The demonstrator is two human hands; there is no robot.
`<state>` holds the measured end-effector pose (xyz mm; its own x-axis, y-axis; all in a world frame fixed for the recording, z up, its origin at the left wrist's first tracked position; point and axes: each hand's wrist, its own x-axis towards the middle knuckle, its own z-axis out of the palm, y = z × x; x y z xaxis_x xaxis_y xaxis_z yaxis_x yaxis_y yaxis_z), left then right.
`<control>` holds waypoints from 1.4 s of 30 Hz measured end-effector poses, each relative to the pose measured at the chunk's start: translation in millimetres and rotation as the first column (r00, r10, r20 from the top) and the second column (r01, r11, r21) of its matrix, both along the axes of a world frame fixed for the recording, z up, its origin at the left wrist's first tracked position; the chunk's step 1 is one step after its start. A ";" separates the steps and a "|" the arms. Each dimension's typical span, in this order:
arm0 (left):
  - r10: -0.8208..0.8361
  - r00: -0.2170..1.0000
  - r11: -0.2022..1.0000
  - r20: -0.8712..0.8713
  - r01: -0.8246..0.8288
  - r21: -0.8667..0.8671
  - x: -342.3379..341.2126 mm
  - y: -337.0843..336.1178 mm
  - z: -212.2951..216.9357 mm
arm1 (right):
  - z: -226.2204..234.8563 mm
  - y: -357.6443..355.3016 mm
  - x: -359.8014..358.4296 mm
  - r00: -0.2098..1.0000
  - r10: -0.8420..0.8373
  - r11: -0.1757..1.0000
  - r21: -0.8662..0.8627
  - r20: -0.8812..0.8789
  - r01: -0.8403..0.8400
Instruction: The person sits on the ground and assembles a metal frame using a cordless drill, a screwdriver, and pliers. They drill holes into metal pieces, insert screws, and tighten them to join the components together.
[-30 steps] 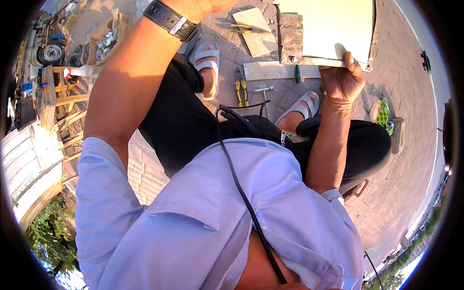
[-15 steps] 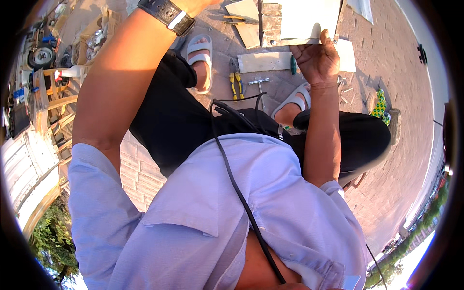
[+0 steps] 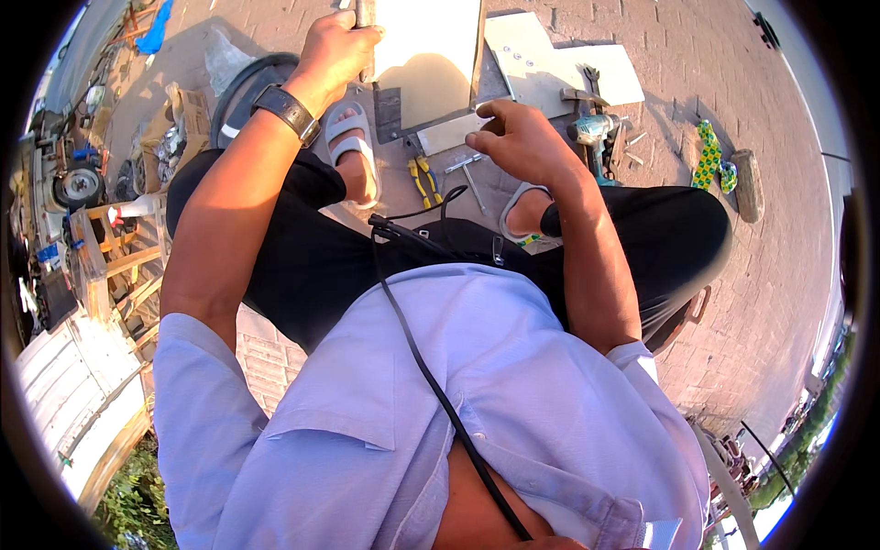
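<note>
My left hand (image 3: 337,57) is closed on the wooden side edge of a white panel (image 3: 426,41), which stands in front of me at the top of the view. My right hand (image 3: 527,142) is beside the panel's lower right corner, thumb and forefinger apart; I see nothing in it. Its fingertips are close to a pale strip of board (image 3: 445,135) lying on the paving. Yellow-and-black pliers (image 3: 423,181) and a metal T-handle wrench (image 3: 469,172) lie between my feet. The panel's upper part is cut off by the frame.
Right of the panel lie a white board with several holes (image 3: 522,55), a hammer (image 3: 582,95) and a teal cordless drill (image 3: 594,133). A green-and-yellow cloth (image 3: 706,156) and a log piece (image 3: 749,186) are farther right. A dark round tub (image 3: 225,105) and a wooden frame (image 3: 124,261) stand left.
My right hand has come off the panel's lower edge and moved left and down. The panel now appears farther left, and my left hand has come fully into view on its side.
</note>
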<state>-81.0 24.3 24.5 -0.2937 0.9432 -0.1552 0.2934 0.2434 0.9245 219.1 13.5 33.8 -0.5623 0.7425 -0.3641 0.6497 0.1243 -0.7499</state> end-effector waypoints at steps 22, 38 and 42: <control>0.518 0.582 0.830 0.627 -0.164 -0.533 30.3 1.2 -255.7 | -122.0 36.0 62.4 0.869 -0.121 0.993 0.061 0.480 0.104; 0.451 0.408 0.859 0.794 0.044 -0.511 -30.5 -18.8 -294.4 | -268.7 114.9 50.4 0.681 -0.383 0.913 0.142 0.624 0.383; 0.437 0.403 0.865 0.804 0.055 -0.498 -24.3 -9.7 -296.9 | -282.6 122.6 46.7 0.658 -0.370 0.905 0.097 0.656 0.414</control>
<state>-105.3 14.5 -272.4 0.0750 0.6498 -0.7564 -0.7130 0.5652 0.4149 265.9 136.1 -248.9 0.1665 0.8049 -0.5696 0.9509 -0.2839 -0.1233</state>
